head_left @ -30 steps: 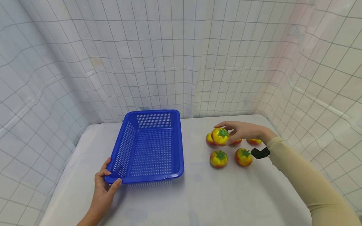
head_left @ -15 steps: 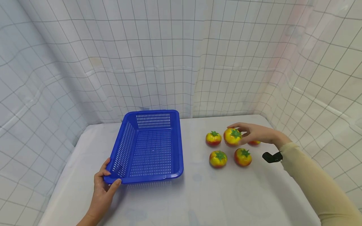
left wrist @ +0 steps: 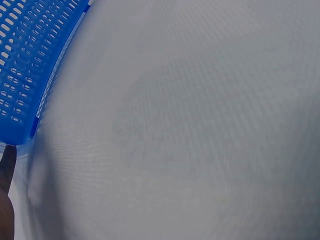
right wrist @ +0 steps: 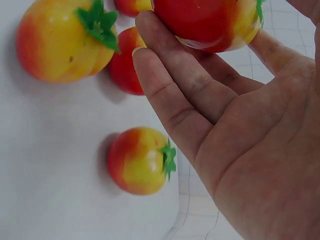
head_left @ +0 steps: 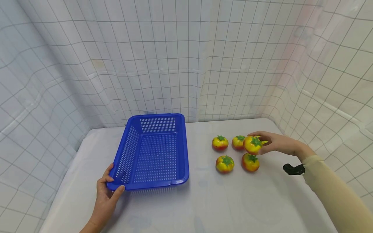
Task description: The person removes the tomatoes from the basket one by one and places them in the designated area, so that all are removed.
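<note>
My left hand grips the near left corner of a blue plastic basket, thumb on the rim and fingers along the outer side. In the left wrist view only part of the basket and a finger show. My right hand holds a yellow-red toy tomato with a green leafy top, raised over the group at the right. In the right wrist view this tomato sits at the fingers, above the palm. Behind the hand, another tomato is mostly hidden.
Several more toy tomatoes lie on the white table: back left, back middle, front left and front right. The basket's floor shows bare. A white gridded curtain encloses the table's back and sides.
My right hand has carried the toy tomato to the right, from over the back left tomato past the back middle one. The left hand and basket stay put.
</note>
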{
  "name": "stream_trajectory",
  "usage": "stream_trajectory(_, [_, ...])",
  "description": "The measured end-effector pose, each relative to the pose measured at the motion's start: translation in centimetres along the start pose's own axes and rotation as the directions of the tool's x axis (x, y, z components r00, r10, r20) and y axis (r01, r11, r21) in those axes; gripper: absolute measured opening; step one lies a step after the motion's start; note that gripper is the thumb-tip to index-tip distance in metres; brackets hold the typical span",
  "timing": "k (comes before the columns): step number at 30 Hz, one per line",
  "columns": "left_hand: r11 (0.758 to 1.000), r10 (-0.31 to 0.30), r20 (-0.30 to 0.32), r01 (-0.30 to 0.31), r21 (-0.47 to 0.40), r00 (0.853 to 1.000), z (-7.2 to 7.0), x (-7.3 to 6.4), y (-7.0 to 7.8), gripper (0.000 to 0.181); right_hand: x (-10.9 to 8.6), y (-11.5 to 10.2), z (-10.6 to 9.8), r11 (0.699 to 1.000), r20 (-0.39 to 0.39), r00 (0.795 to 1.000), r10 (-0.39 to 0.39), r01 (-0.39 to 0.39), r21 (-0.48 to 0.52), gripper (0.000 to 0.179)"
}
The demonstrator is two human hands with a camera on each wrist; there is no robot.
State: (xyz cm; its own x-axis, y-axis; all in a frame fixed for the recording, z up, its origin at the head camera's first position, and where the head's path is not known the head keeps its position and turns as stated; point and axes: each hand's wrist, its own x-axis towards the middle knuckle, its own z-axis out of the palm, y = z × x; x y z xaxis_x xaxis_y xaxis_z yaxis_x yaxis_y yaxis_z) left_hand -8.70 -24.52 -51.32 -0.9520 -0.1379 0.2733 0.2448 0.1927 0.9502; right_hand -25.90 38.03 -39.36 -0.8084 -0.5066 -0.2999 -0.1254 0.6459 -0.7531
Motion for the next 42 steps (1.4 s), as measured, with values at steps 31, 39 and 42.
stream_trajectory(31, [0.999,0.019,0.011,-0.018,-0.036,1.0,0.0,-0.1,0.1,0.039,-5.0,6.5,-0.1,0.987,-0.042,0.991,0.126,-0.122,0.101,0.078])
stream_trajectory(39, [1.0,0.006,0.015,-0.006,-0.026,1.0,0.0,-0.1,0.1,0.039,-4.9,7.9,0.4,0.983,-0.05,0.99,0.13,-0.121,0.14,0.076])
stream_trajectory(42, [1.0,0.005,0.018,-0.004,-0.03,1.0,0.0,-0.1,0.2,0.039,-4.8,8.4,0.6,0.978,-0.047,0.988,0.145,-0.136,0.156,0.077])
